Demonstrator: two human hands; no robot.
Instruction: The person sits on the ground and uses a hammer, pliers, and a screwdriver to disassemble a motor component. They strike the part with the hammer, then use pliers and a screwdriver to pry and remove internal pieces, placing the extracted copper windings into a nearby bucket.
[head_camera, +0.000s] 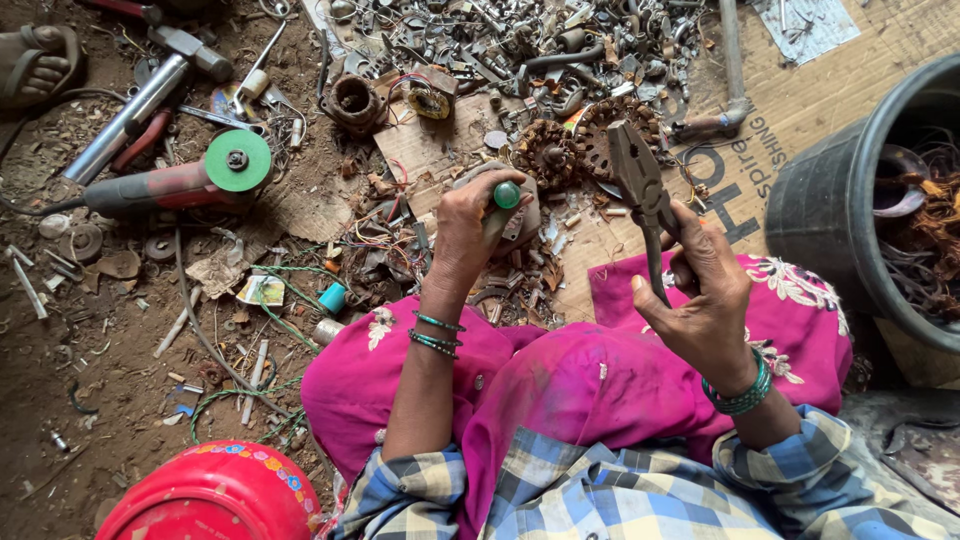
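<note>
Head view: left hand (468, 225) closed around a green-capped tool handle (505, 196), pressing it onto a grey metal part (520, 215) on the cardboard (800, 100). Right hand (705, 295) grips pliers (640, 185) by the handles, jaws shut, raised over the scrap pile (520, 45). Best to steady the part firmly before bringing pliers in; black tub (815, 205) sits right

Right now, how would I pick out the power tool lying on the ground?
Start at the red helmet-like dome at bottom left and look straight up to the dirt floor. There lies the angle grinder, a long red and grey body. Its bright green round disc sets it apart from the dull scrap nearby.
</note>
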